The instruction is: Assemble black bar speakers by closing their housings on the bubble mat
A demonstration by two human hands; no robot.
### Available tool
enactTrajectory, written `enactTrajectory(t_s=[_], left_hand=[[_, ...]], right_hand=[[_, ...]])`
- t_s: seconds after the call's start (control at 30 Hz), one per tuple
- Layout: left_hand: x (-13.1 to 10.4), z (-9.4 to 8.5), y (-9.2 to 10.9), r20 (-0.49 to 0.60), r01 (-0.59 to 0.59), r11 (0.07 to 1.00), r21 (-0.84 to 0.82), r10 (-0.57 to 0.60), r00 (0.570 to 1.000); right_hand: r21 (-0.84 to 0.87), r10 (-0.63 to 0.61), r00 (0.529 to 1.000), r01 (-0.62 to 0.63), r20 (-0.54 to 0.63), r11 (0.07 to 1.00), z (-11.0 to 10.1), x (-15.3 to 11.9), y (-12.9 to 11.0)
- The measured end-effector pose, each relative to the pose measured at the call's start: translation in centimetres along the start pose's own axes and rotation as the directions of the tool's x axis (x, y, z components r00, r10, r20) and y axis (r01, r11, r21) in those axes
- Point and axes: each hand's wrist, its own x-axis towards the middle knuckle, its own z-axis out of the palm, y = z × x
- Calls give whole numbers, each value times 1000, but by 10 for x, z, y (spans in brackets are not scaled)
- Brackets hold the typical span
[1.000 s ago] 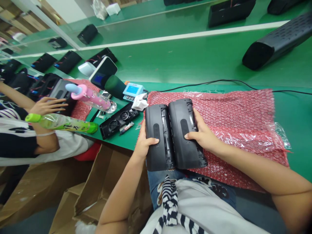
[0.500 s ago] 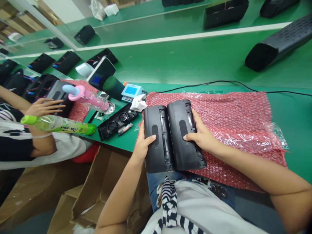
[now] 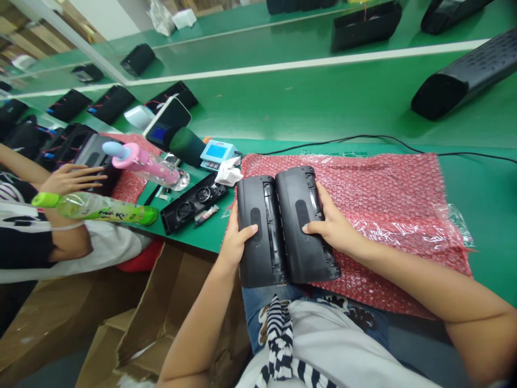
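Note:
Two black plastic speaker housings stand side by side at the front edge of the pink bubble wrap (image 3: 396,199). My left hand (image 3: 238,237) grips the left housing (image 3: 252,258) by its outer side, thumb on its face near a dark oval pad. The right housing (image 3: 299,183) is held the same way by my right hand (image 3: 333,223), its thumb beside the matching oval pad. Along their inner and right edges run open slots with clips. The fingers behind both housings are hidden.
Left of the wrap lie a black panel with two round drivers (image 3: 194,205), a crumpled tissue (image 3: 229,172) and a small blue meter (image 3: 218,153). Bottles (image 3: 100,207) and a co-worker's hand (image 3: 76,178) are farther left. A grilled speaker (image 3: 460,81) lies on the green belt.
My hands keep the same grip on both housings. Beyond the white rail, the dark housings at upper right have shifted slightly left; the grilled speaker has shifted slightly right.

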Motion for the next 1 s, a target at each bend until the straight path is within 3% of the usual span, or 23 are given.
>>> enactTrajectory(t_s=[0.23, 0.37, 0.43, 0.53, 0.7, 0.8, 0.9, 1.0], left_hand=[[-5, 9, 12, 4, 9, 999, -45, -9, 1000], [-2, 9, 23, -25, 112, 994, -21, -112, 993], [2, 11, 27, -67, 145, 989, 7, -145, 987], [7, 17, 29, -119, 111, 992, 53, -104, 987], [10, 27, 35, -89, 14, 977, 212, 6, 996], [13, 28, 39, -119, 17, 952, 305, 21, 993], [16, 26, 35, -170, 33, 968, 249, 10, 985], [18, 19, 25, -162, 24, 999, 40, -18, 987]], right_hand=[[-104, -24, 1000, 23, -15, 994, -5, 3, -2], [-91, -17, 1000, 19, 25, 996, -7, 7, -1], [-191, -65, 998, 62, -11, 980, -6, 8, 1], [-424, -169, 984, 126, -65, 897, -4, 5, 2], [-652, -219, 973, 212, 73, 728, 0, 0, -12], [-704, -207, 973, 216, 100, 676, 3, 4, -21], [-670, -241, 969, 216, 58, 710, 5, 12, -19], [-513, -339, 939, 262, -61, 817, 4, 21, -7]])
